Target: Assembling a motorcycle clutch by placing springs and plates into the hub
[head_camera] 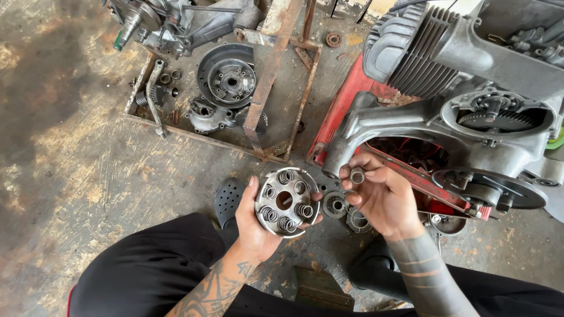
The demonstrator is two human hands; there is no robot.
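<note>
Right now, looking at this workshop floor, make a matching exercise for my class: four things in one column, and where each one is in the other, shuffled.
Things:
1. Clutch disc
2. Small spring
3. Round cover
4. Engine

Places:
A. Inside the rusty tray on the floor
B. On the red stand
C. In the left hand
D. Between the fingers of the right hand

Pairs: 1-C, 2-D, 3-A, 4-B
</note>
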